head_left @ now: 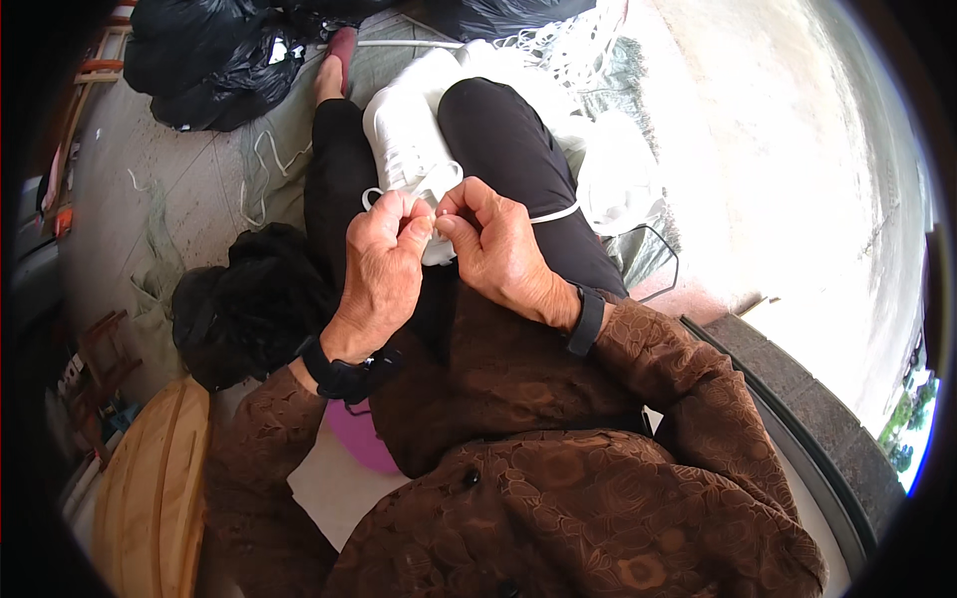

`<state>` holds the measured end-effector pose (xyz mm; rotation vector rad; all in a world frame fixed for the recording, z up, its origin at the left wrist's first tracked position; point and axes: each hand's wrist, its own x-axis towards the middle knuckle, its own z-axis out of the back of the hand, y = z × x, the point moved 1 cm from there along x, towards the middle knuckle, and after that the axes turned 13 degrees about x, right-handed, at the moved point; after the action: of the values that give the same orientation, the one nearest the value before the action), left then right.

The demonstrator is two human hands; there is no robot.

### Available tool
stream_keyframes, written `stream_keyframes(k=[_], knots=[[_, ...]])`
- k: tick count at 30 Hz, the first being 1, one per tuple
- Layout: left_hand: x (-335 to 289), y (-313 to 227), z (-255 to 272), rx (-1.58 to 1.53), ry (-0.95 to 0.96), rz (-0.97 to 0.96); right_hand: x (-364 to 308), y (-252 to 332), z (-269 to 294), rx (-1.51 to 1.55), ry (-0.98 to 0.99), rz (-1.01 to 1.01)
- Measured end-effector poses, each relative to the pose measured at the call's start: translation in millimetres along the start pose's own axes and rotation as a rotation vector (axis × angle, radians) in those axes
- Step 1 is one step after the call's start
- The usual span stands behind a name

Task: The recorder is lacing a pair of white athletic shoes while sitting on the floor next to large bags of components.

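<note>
A white sneaker (399, 140) rests between my thighs, its laced front facing up. White shoelace (440, 180) loops over its near end, and a strand of it trails across my right thigh. My left hand (384, 254) is closed, thumb and forefinger pinching the lace close to the shoe. Right beside it, my right hand (498, 244) also pinches the lace, the two sets of fingertips nearly touching. The fingers hide the exact spot where the lace is gripped. Both wrists wear black bands.
Black plastic bags (214, 65) lie at the far left, and a dark bundle (254, 304) sits by my left leg. White cords and netting (573, 50) are heaped beyond my knees. A wooden board (150, 488) stands at lower left; a stone ledge (807, 399) runs along my right.
</note>
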<state>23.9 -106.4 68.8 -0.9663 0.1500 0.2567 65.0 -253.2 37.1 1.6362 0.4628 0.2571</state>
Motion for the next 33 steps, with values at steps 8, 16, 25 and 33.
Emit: stream_keyframes(k=[8,16,25,33], knots=[[-15.8,13.2,-7.2,-0.563,-0.118,0.295,2.6,-4.6,-22.6,0.033,0.025,0.014],[-51.4,9.6,-6.7,-0.819,-0.275,0.173,1.7,-9.3,-23.8,-0.144,0.014,0.128],[-98.7,68.6,-8.2,-0.499,-0.161,0.268,37.0,9.6,64.7,0.479,-0.203,-0.235],[-77.9,83.8,-7.0,-0.164,0.115,-0.252,-29.6,66.4,-64.7,0.238,0.577,-0.585]])
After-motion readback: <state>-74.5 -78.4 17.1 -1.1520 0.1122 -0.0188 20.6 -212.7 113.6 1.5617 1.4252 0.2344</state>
